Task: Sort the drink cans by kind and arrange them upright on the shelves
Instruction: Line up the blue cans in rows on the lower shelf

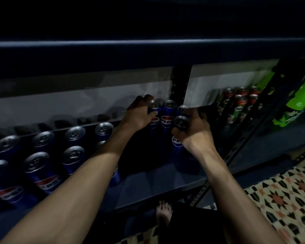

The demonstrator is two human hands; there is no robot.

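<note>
Can count first: four sit right at the hands. The left hand [139,115] has its fingers wrapped round a blue can [155,110] near the top. The right hand [195,132] is clamped round a second can [180,121] just under its lid. A third can [168,114] stands upright between the two hands, and a fourth can [182,108] peeks out just behind the right fingers.

Out left of the left hand are two rows of blue cans [42,138]. I count eight lids, the last one half covered by the left forearm. Right of the right hand, past a dark post [180,81], there are five green cans [240,103] with reddish tops, then some bright green bottles [303,97] too blurry to count.

It's all on a dark blue metal shelf [148,187]. There's patterned tile floor [289,199] beside the right forearm, and a bare foot [164,212] below the shelf edge.

It's super dim. I can't read the green labels, and I can't tell if the two held cans are touching the shelf.
</note>
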